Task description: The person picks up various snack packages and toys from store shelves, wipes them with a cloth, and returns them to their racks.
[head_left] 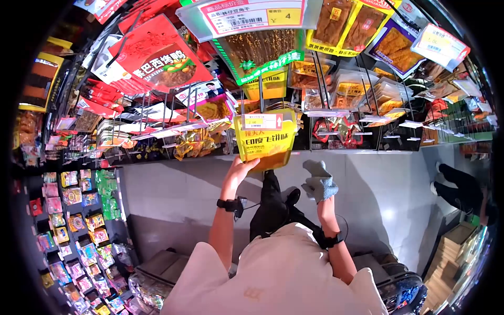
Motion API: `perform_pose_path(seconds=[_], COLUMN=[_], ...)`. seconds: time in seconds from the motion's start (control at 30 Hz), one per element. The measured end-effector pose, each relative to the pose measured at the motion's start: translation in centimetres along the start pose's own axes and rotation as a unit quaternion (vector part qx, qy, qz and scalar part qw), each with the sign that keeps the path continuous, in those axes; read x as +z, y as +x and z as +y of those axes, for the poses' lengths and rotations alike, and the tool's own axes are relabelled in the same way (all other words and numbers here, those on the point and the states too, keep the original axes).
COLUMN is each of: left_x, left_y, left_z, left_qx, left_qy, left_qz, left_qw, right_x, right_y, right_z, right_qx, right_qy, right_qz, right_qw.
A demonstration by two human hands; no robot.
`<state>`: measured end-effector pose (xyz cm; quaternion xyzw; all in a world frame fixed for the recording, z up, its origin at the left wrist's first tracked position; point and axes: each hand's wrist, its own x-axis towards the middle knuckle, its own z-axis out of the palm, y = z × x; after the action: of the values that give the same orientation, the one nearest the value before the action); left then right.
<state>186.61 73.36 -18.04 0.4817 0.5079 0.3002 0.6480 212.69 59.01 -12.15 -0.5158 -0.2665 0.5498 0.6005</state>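
Shop aisle packed with wire peg racks point(367, 121), snack packets hung in rows overhead and down the left wall, grey floor point(173, 189) beneath. At the front of one hook, yellow packet point(265, 144), hanging upright just behind its small price tag point(261, 122), probably kept at the hook's outer end so as to face the shopper and slide off easily. Left hand point(242, 169) raised to it, arm stretched almost straight, dark wristband point(229, 205) on the wrist, thumb and fingers closed on the packet's lower left corner, seemingly to steady it against swinging. Right hand point(321, 188) lifted alongside, lower than the packet and apart from it, forearm upright, elbow bent, second wristband point(333, 240) further down the arm. Covered by grey fabric point(314, 169), glove or bunched cloth, impossible to tell which, nor whether clenched or slack underneath; touching nothing on the rack. Overhead, big red packet point(157, 55) and large shelf label point(247, 16). Far right, dark-trousered legs point(459, 189) of another person, well apart from both hands.
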Motion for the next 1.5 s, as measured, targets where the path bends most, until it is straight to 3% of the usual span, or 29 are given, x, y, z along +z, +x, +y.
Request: perform_pose_path(seconds=[0.07,0.13,0.2,0.37,0.5,0.63,0.77,0.87,0.93,1.03,1.33,1.5], left_x=[-0.3,-0.8,-1.5,-2.5,-2.1,-2.3,-1.9,-1.8,-1.6,-1.7,-1.2,-0.9], left_y=[0.9,2.1,2.8,4.2,5.1,6.1,6.3,6.7,6.8,6.9,7.5,8.4], left_z=[-1.0,-2.1,-3.0,-2.5,-2.1,-2.0,-1.4,-1.7,-1.8,-1.9,-0.5,-0.1], left_qx=[-0.005,0.000,-0.019,-0.001,0.049,0.021,0.013,0.022,0.020,0.023,0.008,-0.010], left_qy=[-0.017,-0.017,-0.051,0.033,-0.040,0.000,0.016,0.007,-0.020,-0.037,-0.073,-0.079], left_qz=[0.039,0.058,0.066,0.028,0.038,0.036,0.040,0.034,0.032,0.030,0.057,0.065], left_qw=[0.999,0.998,0.996,0.999,0.997,0.999,0.999,0.999,0.999,0.999,0.996,0.995], right_x=[-0.9,-2.1,-1.9,-0.8,-1.6,-3.0,-2.5,-1.7,-0.3,-1.4,-1.8,-2.3], right_y=[0.1,0.0,-0.6,-0.8,-0.8,-0.9,-0.8,-0.7,-0.5,0.0,-0.4,-0.6], right_z=[0.9,1.7,2.1,1.4,2.4,4.9,4.2,3.7,2.8,3.3,4.1,3.2], right_qx=[-0.020,0.030,0.040,0.034,0.017,0.023,0.032,0.032,0.011,-0.026,0.013,0.006], right_qy=[-0.009,-0.076,-0.028,0.016,-0.023,-0.077,-0.039,-0.015,0.000,-0.077,0.006,-0.030], right_qz=[-0.003,-0.034,-0.019,0.031,0.022,0.008,-0.013,-0.012,0.058,0.012,0.041,0.031], right_qw=[1.000,0.996,0.999,0.999,0.999,0.997,0.999,0.999,0.998,0.997,0.999,0.999])
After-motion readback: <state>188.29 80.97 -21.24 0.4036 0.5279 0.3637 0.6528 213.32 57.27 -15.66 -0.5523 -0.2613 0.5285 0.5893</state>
